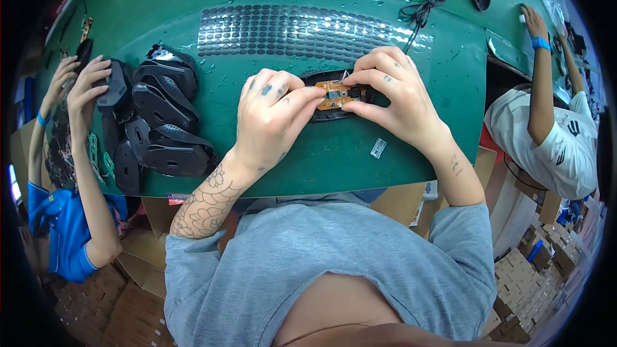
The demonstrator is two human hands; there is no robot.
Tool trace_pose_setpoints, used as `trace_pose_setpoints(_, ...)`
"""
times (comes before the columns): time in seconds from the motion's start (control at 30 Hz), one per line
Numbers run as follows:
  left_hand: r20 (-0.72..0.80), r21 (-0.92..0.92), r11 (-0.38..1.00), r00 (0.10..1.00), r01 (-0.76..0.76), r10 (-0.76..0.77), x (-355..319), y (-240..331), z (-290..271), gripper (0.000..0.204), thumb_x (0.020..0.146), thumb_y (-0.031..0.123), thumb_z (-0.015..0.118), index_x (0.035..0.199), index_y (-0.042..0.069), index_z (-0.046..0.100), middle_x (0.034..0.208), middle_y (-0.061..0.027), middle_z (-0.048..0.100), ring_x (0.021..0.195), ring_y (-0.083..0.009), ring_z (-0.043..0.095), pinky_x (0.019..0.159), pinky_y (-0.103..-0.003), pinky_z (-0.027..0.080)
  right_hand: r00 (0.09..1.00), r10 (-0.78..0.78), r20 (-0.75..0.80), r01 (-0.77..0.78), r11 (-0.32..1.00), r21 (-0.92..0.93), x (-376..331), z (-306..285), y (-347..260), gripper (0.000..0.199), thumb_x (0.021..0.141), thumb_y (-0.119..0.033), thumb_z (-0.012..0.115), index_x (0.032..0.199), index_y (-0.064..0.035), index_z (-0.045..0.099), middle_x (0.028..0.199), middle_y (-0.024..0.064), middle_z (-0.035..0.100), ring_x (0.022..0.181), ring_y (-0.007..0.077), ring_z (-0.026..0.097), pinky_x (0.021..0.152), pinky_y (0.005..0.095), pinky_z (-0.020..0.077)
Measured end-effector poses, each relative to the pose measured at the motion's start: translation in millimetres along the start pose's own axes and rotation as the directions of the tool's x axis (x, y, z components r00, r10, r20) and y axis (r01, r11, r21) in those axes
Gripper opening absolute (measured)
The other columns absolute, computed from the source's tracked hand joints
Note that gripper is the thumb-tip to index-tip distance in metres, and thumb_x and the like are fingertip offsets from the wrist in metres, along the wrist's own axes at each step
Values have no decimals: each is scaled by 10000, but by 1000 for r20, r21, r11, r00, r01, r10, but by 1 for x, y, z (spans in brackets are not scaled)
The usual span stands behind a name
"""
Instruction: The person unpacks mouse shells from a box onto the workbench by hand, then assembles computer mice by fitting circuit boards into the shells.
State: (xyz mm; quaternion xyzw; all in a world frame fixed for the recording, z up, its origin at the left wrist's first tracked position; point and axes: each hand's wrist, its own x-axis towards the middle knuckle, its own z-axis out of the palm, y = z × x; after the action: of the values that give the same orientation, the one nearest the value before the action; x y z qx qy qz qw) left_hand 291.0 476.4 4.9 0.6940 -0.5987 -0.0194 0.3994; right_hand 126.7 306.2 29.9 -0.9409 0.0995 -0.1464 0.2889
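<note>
An orange circuit board sits in a black computer mouse shell on the green table in front of me. My left hand pinches the board's left edge between thumb and fingers. At the board's right side, my right hand is closed, its thumb below and index finger above. Part of the shell is hidden behind my fingers. A black coiled cable with a plug at its end runs from above toward my right hand.
Several black mouse shells are piled at left, where a co-worker's hands reach in. A sheet of round black pads lies beyond my hands. A small clear label lies near my right forearm. Another person works at right.
</note>
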Motion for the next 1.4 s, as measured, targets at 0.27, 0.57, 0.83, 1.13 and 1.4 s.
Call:
trace_pose_setpoints(0.27,17,58,989,990,-138,137,3,-3,-4,157,791,106,771,935,155,732,899,27,586,813,-165,527,818,-332,444,1000,15,-1,-15,1000,9,0,-1,-3,308,742,-189,842,1005,-88,716,1062,23,620,1069,220,550,981,376,433)
trace_pose_setpoints(0.57,167,179,969,976,-171,142,11,-5,-11,144,818,145,743,952,190,717,880,21,549,800,-167,515,817,-346,449,1000,15,3,-15,1000,17,0,0,-2,313,744,-180,841,1013,-85,712,1063,23,623,1057,217,552,968,373,437)
trace_pose_setpoints(0.83,164,153,972,974,-181,155,4,-13,-12,173,821,146,750,986,191,729,859,20,533,773,-157,502,790,-329,446,1000,12,3,-12,1000,25,-1,0,-1,316,742,-171,842,1017,-82,713,1063,27,626,1044,216,556,959,367,442)
trace_pose_setpoints(1.13,165,130,972,971,-196,173,3,-14,-13,231,828,136,755,1051,194,743,859,20,540,753,-146,503,781,-311,450,1000,14,14,-15,1000,28,-2,0,0,318,740,-159,841,1022,-82,715,1061,33,628,1030,215,557,949,360,447)
trace_pose_setpoints(1.4,177,113,965,961,-235,213,3,-16,-13,275,808,112,768,1080,156,760,849,22,576,750,-149,523,797,-338,459,1000,24,7,-24,999,23,-2,0,-2,319,740,-157,840,1025,-86,715,1074,35,630,1031,216,559,952,360,448)
